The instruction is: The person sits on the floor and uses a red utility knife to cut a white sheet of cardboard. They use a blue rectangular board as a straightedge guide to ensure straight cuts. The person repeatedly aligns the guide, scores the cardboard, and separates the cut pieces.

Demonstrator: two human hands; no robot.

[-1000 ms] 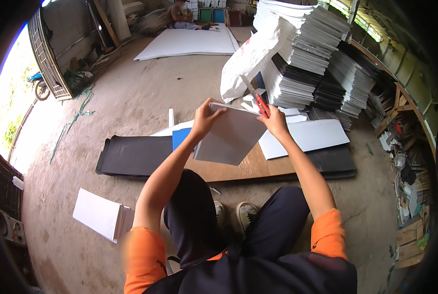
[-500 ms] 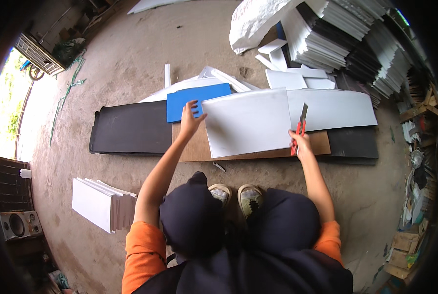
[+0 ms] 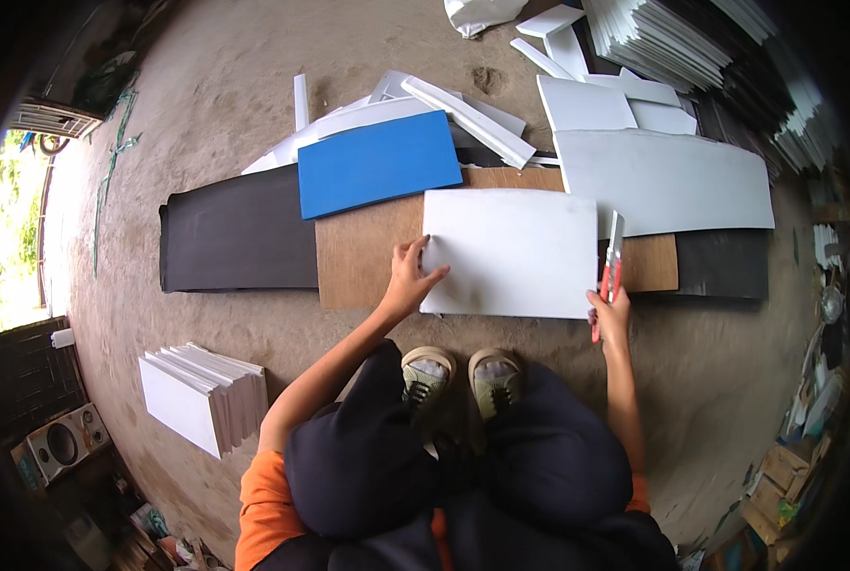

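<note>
A white rectangular board (image 3: 510,252) lies over a brown wooden board (image 3: 363,257) in front of my feet. At its left edge is my left hand (image 3: 413,281), fingers apart and curved, the fingertips at or just over the edge. My right hand (image 3: 612,319) is closed around a red-handled utility knife (image 3: 612,262), whose blade points away from me. That hand is at the white board's near right corner; whether the fingers also pinch the board is hard to tell. A blue board (image 3: 379,164) rests on the wooden one, beyond my left hand.
Black boards (image 3: 239,233) extend to the left, and a larger white sheet (image 3: 667,181) lies at right. White offcuts (image 3: 472,122) are scattered beyond. A stack of white boards (image 3: 182,400) stands on the floor at left. More stacked sheets (image 3: 653,43) fill the far right.
The white board has come nearer and down, off the blue board, which now shows more. My left hand has moved nearer and right to its edge. The knife stays in my right hand.
</note>
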